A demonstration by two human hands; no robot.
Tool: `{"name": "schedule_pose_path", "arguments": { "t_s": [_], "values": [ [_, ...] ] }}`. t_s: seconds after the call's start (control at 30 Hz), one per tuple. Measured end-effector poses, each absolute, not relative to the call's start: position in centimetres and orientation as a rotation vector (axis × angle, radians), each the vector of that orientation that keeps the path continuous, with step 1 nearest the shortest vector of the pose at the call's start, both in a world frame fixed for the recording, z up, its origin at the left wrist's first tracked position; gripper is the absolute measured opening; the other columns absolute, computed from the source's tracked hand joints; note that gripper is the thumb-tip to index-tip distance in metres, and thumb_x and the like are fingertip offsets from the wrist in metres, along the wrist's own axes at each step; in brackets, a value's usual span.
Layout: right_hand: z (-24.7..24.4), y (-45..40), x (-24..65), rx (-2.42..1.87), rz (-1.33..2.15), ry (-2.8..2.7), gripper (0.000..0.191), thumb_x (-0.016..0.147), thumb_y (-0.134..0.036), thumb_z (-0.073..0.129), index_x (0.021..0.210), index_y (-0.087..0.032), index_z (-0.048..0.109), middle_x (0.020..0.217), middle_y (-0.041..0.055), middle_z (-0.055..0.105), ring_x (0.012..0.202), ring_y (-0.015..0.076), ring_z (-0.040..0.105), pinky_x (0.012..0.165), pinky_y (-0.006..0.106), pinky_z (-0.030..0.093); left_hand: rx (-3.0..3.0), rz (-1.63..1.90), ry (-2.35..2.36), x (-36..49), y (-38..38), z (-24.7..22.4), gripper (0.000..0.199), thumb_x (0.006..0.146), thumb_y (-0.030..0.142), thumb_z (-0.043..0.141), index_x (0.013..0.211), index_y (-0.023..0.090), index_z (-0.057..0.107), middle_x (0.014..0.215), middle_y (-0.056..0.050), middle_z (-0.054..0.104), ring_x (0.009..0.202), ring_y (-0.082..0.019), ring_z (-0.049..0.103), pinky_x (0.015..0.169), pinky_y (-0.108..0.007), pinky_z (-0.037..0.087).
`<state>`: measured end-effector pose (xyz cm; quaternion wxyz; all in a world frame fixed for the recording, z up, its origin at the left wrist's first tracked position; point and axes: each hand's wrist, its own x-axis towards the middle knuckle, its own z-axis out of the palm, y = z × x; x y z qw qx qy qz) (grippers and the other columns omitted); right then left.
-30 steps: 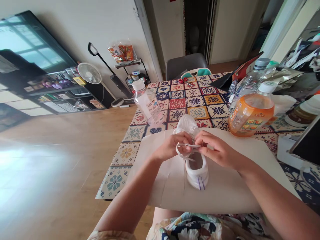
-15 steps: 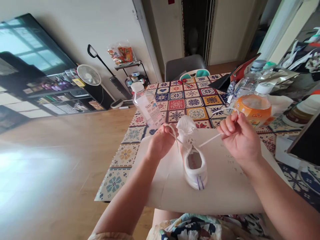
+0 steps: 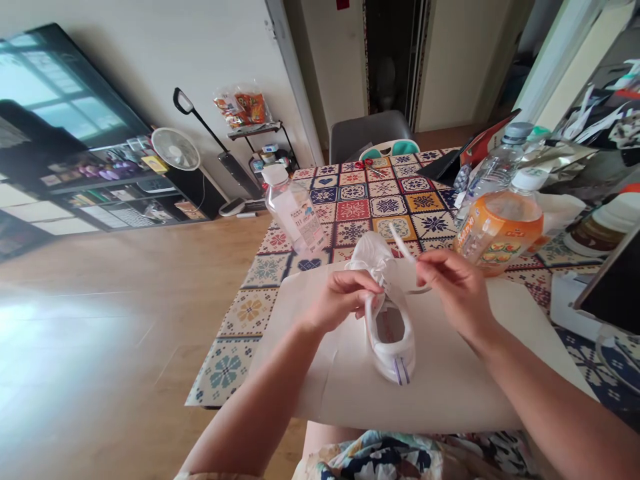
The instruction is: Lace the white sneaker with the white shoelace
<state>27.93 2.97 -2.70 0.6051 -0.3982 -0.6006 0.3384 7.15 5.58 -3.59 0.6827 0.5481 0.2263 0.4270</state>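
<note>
Pinching a white lace (image 3: 403, 241), the right hand (image 3: 450, 287) hovers beside a white sneaker (image 3: 393, 340), left hand (image 3: 345, 303) curled over its upper; an orange drink bottle (image 3: 500, 227) stands at two o'clock.

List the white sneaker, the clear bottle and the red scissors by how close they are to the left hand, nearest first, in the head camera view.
1. White sneaker: directly under the left hand, on a pale sheet.
2. Clear plastic bottle: on the patterned tablecloth, left of the sneaker's toe.
3. Red-handled scissors: at the table's far end.
</note>
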Motion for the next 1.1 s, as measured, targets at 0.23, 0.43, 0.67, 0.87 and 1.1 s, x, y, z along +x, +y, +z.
{"name": "schedule_pose_path", "arguments": {
  "t_s": [0.23,0.43,0.67,0.87,1.1],
  "values": [
    [-3.3,1.9,26.9,-0.745,0.403,-1.982,0.014,0.095,-0.018,0.053,0.100,-0.023,0.065,0.077,0.0019,0.071,0.063,0.0134,0.062,0.060,0.025,0.048,1.234,1.016,0.645,8.4,5.1,-4.4,0.037,0.066,0.044,0.086,0.083,0.015,0.070,0.059,0.004,0.059,0.040,-0.003,0.040,0.037,-0.017,0.029],
    [-3.1,1.9,26.9,-0.727,0.452,-1.970,0.009,0.095,-0.027,0.057,0.092,-0.020,0.063,0.073,0.0017,0.066,0.061,0.0131,0.057,0.058,0.024,0.044,1.361,1.096,0.605,8.4,4.3,-3.9,0.027,0.073,0.036,0.083,0.073,0.014,0.067,0.064,0.000,0.064,0.055,-0.008,0.056,0.051,-0.019,0.042],
    [-2.9,1.6,26.7,-0.946,0.739,-1.770,0.035,0.095,-0.030,0.056,0.062,-0.018,0.053,0.051,-0.0033,0.048,0.047,0.0090,0.041,0.045,0.022,0.031,1.667,1.198,0.514,8.6,4.4,-3.7,0.020,0.077,0.032,0.081,0.072,0.015,0.070,0.070,-0.002,0.066,0.065,-0.012,0.062,0.060,-0.021,0.049],
    [-2.6,1.6,26.8,-0.852,0.753,-1.808,0.012,0.094,-0.023,0.058,0.084,-0.019,0.063,0.065,-0.0022,0.059,0.052,0.0087,0.044,0.047,0.021,0.033,1.856,1.340,0.437,8.4,4.4,-3.5,0.016,0.085,0.030,0.073,0.075,0.018,0.071,0.070,-0.003,0.066,0.069,-0.012,0.061,0.067,-0.023,0.050],
    [-2.8,1.9,26.7,-0.719,0.585,-1.962,0.010,0.089,-0.012,0.056,0.089,-0.020,0.061,0.079,0.0008,0.062,0.070,0.0123,0.056,0.062,0.023,0.044,1.579,1.350,0.585,8.5,4.3,-3.7,0.026,0.081,0.040,0.075,0.076,0.017,0.066,0.071,-0.001,0.064,0.067,-0.012,0.059,0.061,-0.022,0.048]
  ]
}}
